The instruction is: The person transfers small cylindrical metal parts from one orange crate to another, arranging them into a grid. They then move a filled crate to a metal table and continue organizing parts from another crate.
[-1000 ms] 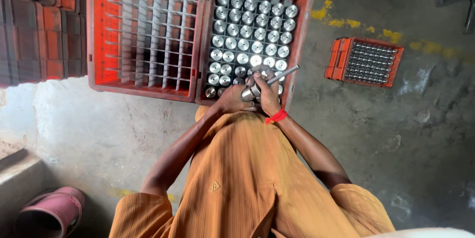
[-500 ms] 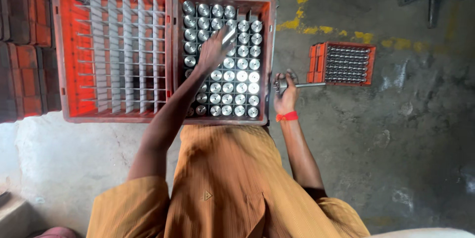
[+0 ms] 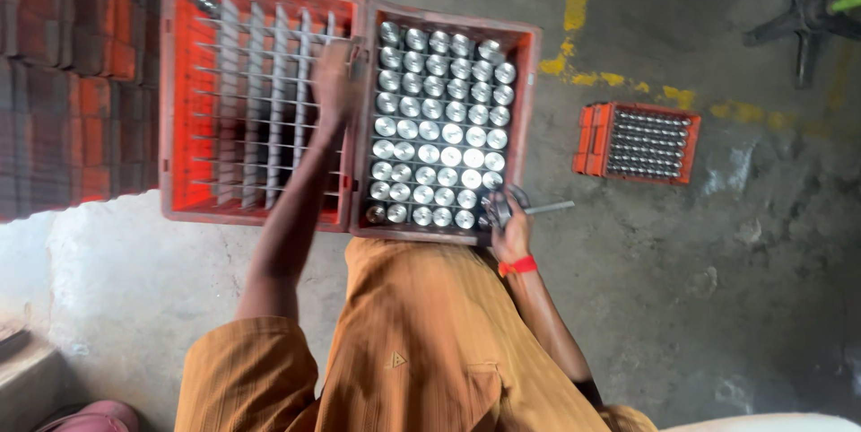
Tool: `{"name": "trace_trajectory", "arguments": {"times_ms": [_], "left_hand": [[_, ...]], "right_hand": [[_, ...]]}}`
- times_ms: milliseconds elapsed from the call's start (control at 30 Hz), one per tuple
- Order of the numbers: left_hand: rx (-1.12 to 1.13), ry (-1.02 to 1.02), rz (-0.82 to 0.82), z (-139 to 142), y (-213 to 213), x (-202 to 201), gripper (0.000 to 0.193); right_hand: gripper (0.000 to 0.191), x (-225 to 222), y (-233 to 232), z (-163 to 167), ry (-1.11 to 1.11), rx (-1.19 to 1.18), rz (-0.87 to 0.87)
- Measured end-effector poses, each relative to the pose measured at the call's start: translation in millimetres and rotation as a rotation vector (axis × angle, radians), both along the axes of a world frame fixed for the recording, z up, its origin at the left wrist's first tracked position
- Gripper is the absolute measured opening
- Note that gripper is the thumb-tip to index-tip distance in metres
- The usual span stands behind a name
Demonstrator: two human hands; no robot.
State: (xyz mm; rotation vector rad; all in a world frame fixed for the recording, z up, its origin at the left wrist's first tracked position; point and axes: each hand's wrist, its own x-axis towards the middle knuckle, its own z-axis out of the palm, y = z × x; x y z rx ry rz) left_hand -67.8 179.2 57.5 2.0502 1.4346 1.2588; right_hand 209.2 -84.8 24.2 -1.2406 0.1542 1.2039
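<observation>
The person crouches over two orange plastic crates set side by side on the rough concrete floor [image 3: 735,306]. The right hand [image 3: 511,233], with a red band [image 3: 517,265] at the wrist, is clenched around a metal gauge tool [image 3: 525,209] at the near right corner of the full crate [image 3: 529,82]. The tool's thin rod lies nearly level, its long axis running left to right, the free end pointing toward three o'clock; its rounded head sits against the fingers, too blurred to read further.

The left hand [image 3: 336,82] reaches out toward eleven o'clock and rests over the divider where the two crates meet. It is smeared by motion, so I cannot tell whether it grips anything.

The full crate holds tight rows of shiny metal cylinders [image 3: 439,131], standing upright with round, flat, bright tops facing up. The gridded crate [image 3: 184,82] at ten o'clock shows pale grey partition slats running away from the person, its cells open to the orange bottom.

At two o'clock, well apart, sits a small orange tray [image 3: 587,140] packed with smaller silvery pieces. Stacked dark red crates [image 3: 54,82] stand at nine o'clock. A worn yellow painted line [image 3: 578,1] crosses the floor at one o'clock, and a black star-shaped chair base [image 3: 803,10] lies beyond it.
</observation>
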Motion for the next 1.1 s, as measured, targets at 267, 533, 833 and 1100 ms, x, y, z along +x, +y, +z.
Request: {"name": "trace_trajectory", "arguments": {"times_ms": [267, 533, 833, 1100], "left_hand": [[-0.172, 0.707, 0.505, -10, 83, -175, 0.069], [-0.207, 0.701, 0.452, 2, 118, -184, 0.041], [-0.113, -0.388, 0.029, 2, 42, -196, 0.041], [-0.626, -0.047, -0.225, -35, -147, 13, 0.046]], "right_hand": [[0.018, -12, -25, -6, -0.069, -0.063, -0.002], [0.015, -37, -25, -6, -0.086, -0.038, 0.021], [0.014, -41, -18, -12, -0.050, -0.056, 0.093], [0.012, -69, 46, 14, -0.070, 0.076, 0.199]]}}
